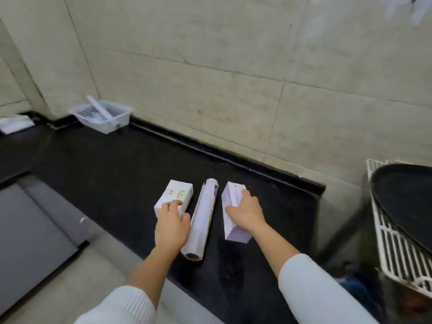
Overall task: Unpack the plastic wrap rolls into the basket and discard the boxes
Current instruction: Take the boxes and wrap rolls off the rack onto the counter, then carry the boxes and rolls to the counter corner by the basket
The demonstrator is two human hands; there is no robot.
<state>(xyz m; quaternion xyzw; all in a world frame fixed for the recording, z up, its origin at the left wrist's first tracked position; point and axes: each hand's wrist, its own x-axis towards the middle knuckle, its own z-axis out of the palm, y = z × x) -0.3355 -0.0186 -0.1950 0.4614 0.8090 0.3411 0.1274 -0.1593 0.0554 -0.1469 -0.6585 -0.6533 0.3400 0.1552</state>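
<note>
On the black counter (117, 174) lie two plastic wrap boxes with a bare roll (203, 216) between them. My left hand (171, 224) rests on the near end of the white box with coloured print (177, 194), fingers curled over it. My right hand (245, 212) grips the lilac box (231, 195) from above, thumb on its left side. The white plastic basket (121, 119) stands at the far left against the wall, apart from both hands. One roll (99, 108) leans inside it.
A grey sink (35, 220) lies left of the counter's front edge. A folded white cloth (15, 123) sits at the far left. On the right, a white wire rack (392, 242) carries a black tray (406, 206). A tiled wall backs the counter.
</note>
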